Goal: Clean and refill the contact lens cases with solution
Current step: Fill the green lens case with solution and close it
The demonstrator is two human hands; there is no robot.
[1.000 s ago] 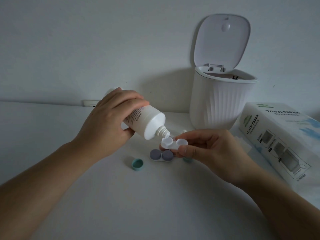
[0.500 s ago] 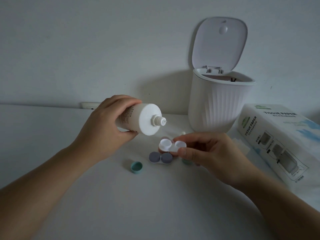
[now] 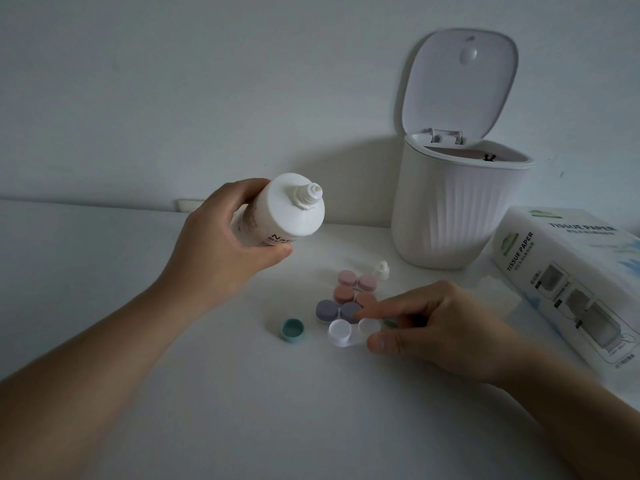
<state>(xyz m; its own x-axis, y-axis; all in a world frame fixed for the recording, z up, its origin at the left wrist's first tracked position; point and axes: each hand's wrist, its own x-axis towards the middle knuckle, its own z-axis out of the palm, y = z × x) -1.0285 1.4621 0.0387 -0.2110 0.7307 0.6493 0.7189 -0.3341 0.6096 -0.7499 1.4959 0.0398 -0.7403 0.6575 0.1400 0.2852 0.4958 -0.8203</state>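
Because the nozzle is bare and I don't want solution dribbling out, my left hand (image 3: pixel 221 251) grips the bottle (image 3: pixel 280 213) round its body, tipped back so the open tip points up and towards me, lifted well above the table (image 3: pixel 173 393) and away from the cases. My right hand (image 3: pixel 433 327) pinches the white case (image 3: pixel 349 332) at its right-hand cup, thumb on the near edge and fingertips on the far side, and holds it low, at or just above the tabletop; I cannot tell whether it touches. I judge that I keep it level so whatever sits in the two open cups does not spill.

The white case is a pair of small round cups joined side by side, both uncapped, pale and slightly see-through. Whether they hold liquid I cannot tell in this dim light.

Just beyond my right fingertips lies a grey-purple case (image 3: pixel 337 310), capped, and beyond that a brownish one (image 3: pixel 346 293) and a pink one (image 3: pixel 356 279), huddled close together. A teal cap (image 3: pixel 292 330) lies open side up to the left of the white case, between my two hands; a second teal bit peeks from behind my right fingers. The bottle's little cap (image 3: pixel 381 270) stands past the pink case, near the open bin (image 3: pixel 460 202). A tissue pack (image 3: pixel 568 271) lies off to my right.

The caps, I judge, go on next.
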